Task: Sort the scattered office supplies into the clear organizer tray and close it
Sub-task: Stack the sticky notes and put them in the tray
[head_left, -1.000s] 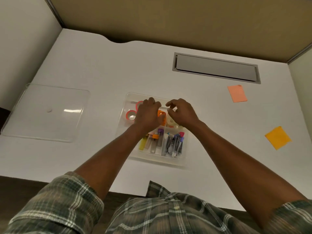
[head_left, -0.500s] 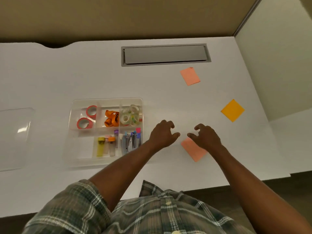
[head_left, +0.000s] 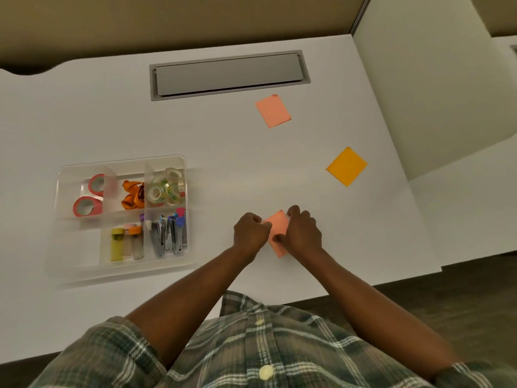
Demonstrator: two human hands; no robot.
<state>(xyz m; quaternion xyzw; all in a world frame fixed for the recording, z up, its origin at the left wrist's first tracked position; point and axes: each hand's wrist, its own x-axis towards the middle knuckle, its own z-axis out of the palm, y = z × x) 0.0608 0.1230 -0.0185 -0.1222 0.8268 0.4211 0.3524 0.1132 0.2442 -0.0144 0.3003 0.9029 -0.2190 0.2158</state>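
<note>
We are observing both hands closing on the near salmon sticky-note pad [head_left: 277,226], which is lying on the white desk [head_left: 195,130] close to its front edge, well to the right of the clear organizer tray [head_left: 81,247]. The left hand [head_left: 250,231] is curling its fingers tightly against the pad's left edge. The right hand [head_left: 303,233] is gripping the pad's right side, with its thumb pressing on the paper and its fingers hooking over the far corner. We are unable to tell whether the pad is resting flat or lifting off the desk, as the hands are covering both of its sides and only a middle strip and the near corner are showing.

The tray is sitting open. We are noting pink tape rolls [head_left: 86,206] in the far left compartment, orange items [head_left: 133,194] of an unclear kind in the far middle one, clear tape rolls [head_left: 165,187] in the far right one, and small tubes [head_left: 126,242] and staplers [head_left: 167,233] in the near compartments. The tray's near rim is blurring.

A far salmon sticky-note pad [head_left: 273,111] and an orange sticky-note pad [head_left: 347,166] are lying loose on the desk, well apart from each other and from the hands. A plaid shirt [head_left: 251,345] is filling the bottom of the view.
</note>
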